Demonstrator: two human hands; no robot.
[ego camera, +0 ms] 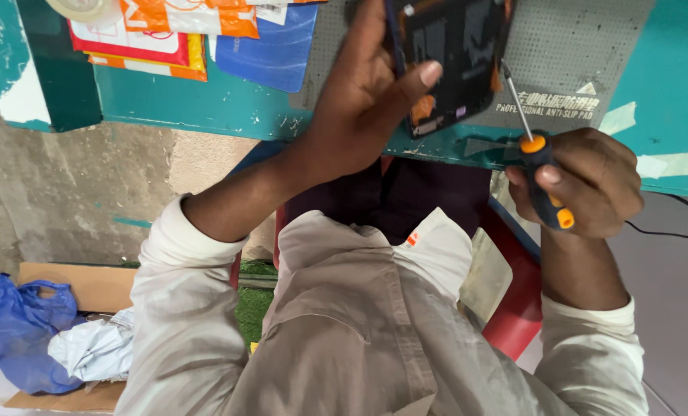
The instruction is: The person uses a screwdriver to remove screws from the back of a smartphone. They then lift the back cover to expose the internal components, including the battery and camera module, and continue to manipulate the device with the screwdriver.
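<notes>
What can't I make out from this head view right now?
- Screwdriver tip: too fine to tell whether it meets the opened device.
- Device's upper part: cut off by the top edge.
- Device's left side: covered by the left hand.
- Screwdriver handle: mostly wrapped by the right hand.
- Packets on the teal table: cropped at the top edge.

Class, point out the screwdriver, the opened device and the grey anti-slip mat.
screwdriver (545, 181): head view, on its black and orange handle.
opened device (455, 46): head view, on its dark inner face.
grey anti-slip mat (575, 46): head view, bare dotted surface.
</notes>
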